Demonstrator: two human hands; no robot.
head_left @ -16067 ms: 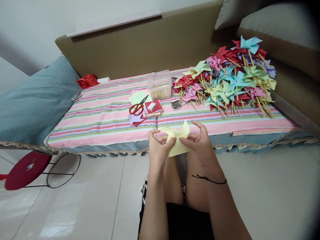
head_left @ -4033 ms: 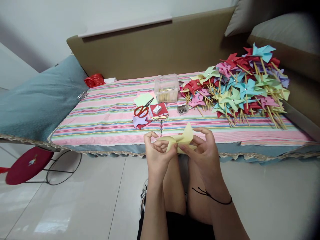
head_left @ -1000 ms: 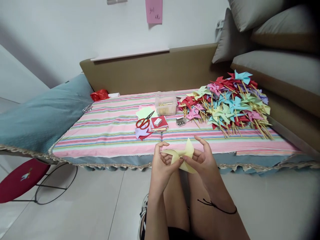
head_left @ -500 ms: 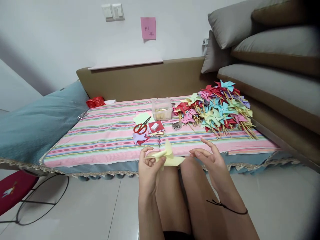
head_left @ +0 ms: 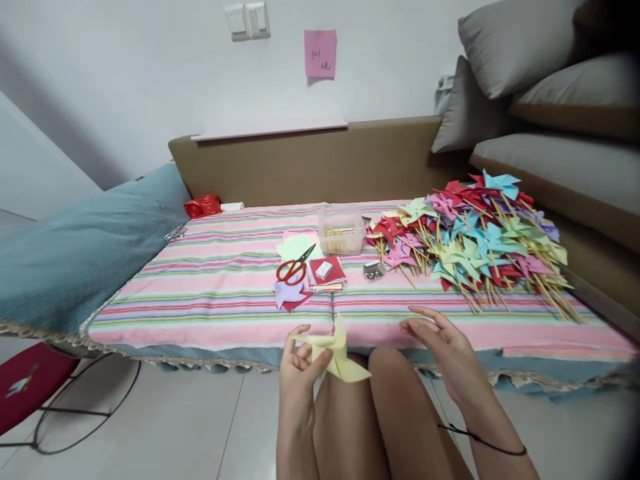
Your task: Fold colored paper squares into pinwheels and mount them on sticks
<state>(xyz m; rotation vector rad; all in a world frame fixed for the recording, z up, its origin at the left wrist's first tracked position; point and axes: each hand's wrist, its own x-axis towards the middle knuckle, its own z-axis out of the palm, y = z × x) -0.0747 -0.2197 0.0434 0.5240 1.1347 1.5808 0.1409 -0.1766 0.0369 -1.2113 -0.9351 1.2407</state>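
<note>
My left hand [head_left: 303,363] pinches a pale yellow paper pinwheel [head_left: 343,363] between thumb and fingers, above my knees. Its blades are folded, and my thumb lies on the paper near the middle. No stick shows on it. To the right, my right hand [head_left: 445,343] hovers apart from the pinwheel, before the bed's front edge. Its fingers are loosely stretched with nothing visible in them. A small clear box of metal pins [head_left: 374,270] lies beyond it. Red-handled scissors [head_left: 291,271] rest on paper sheets, beside a stack of coloured paper squares [head_left: 333,273] topped by a small white box [head_left: 324,269].
A large heap of finished pinwheels on sticks [head_left: 470,247] covers the right of the striped bed cover [head_left: 200,287]. A clear plastic tub [head_left: 344,232] holds sticks. Grey cushions [head_left: 565,160] are piled at right. A red stool [head_left: 35,380] stands at lower left.
The view has shifted, so the bed's things appear lower and further right. The pinwheel in my left hand is lower and tilted further forward. My right hand's fingers are closer together.
</note>
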